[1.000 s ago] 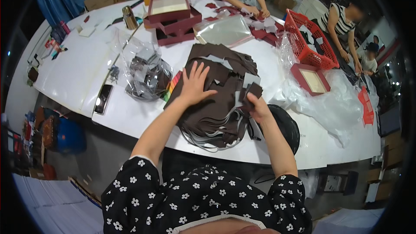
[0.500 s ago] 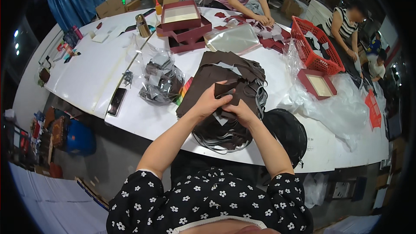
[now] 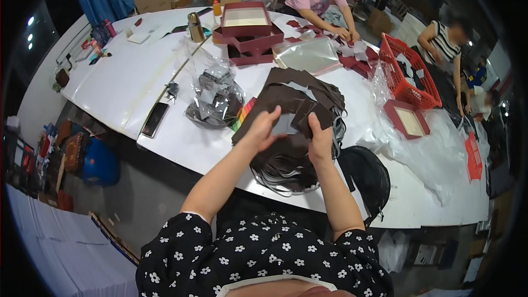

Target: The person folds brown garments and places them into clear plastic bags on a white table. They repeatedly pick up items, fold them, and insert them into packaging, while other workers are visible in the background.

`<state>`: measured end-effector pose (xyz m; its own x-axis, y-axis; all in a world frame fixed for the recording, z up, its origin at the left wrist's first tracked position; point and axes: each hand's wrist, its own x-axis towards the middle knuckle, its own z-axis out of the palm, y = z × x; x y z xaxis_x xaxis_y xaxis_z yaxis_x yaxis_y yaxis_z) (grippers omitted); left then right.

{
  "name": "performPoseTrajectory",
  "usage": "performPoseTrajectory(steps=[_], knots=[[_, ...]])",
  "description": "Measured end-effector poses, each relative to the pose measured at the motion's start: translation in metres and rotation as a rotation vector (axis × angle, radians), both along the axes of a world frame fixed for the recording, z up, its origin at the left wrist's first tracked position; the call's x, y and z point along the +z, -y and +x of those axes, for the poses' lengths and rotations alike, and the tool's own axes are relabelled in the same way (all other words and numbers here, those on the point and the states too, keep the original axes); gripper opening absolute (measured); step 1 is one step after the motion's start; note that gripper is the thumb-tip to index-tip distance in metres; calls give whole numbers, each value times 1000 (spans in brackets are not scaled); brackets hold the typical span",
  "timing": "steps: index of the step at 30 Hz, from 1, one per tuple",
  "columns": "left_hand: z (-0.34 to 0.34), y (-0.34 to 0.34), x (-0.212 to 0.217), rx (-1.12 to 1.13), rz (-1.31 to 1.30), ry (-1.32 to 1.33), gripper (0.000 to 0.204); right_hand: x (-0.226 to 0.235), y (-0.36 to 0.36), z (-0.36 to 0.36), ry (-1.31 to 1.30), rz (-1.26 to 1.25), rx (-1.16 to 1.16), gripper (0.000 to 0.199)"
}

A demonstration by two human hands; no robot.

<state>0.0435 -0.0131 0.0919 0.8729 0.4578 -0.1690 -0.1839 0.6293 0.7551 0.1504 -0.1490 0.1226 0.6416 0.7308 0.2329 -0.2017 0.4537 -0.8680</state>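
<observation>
A thick pile of dark brown flat pieces with loose grey ribbon loops (image 3: pixel 263 104) lies on the table before me. Above it my right hand (image 3: pixel 320 142) pinches a few small dark brown square pieces (image 3: pixel 304 115) between thumb and fingers. My left hand (image 3: pixel 265 130) is apart from them, fingers and thumb spread, nothing held. Beneath and between the hands a light grey patch (image 3: pixel 284 125) shows on the pile. To the left of the pile stands a clear plastic bag (image 3: pixel 213 96) filled with small brown and grey pieces.
Dark red boxes (image 3: pixel 247 41) are stacked behind the pile, beside a metal flask (image 3: pixel 195 28). A phone (image 3: pixel 155 120) lies near the left edge. At right are a red basket (image 3: pixel 410 85), clear plastic sheeting (image 3: pixel 423 154) and a black round mesh item (image 3: pixel 366 179). Co-workers work across the table.
My hands have moved apart. The left has let go and opened; the right has shifted right with the small brown squares. The whole view has shifted slightly.
</observation>
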Motion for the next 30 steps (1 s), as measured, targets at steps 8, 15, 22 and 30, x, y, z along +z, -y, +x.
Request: performPoseTrajectory(steps=[8,15,22,30], knots=[[-12,45,21,172,203,38,46,-57,-30,11,617,-281,46,57],[-100,14,82,411,294,252,35,6,-45,-33,504,-117,397,63],[-161,-137,144,954,333,436,28,4,-45,-55,297,-198,487,47],[-123,-189,121,249,1612,-1252,43,-7,-26,-63,241,-294,570,34]])
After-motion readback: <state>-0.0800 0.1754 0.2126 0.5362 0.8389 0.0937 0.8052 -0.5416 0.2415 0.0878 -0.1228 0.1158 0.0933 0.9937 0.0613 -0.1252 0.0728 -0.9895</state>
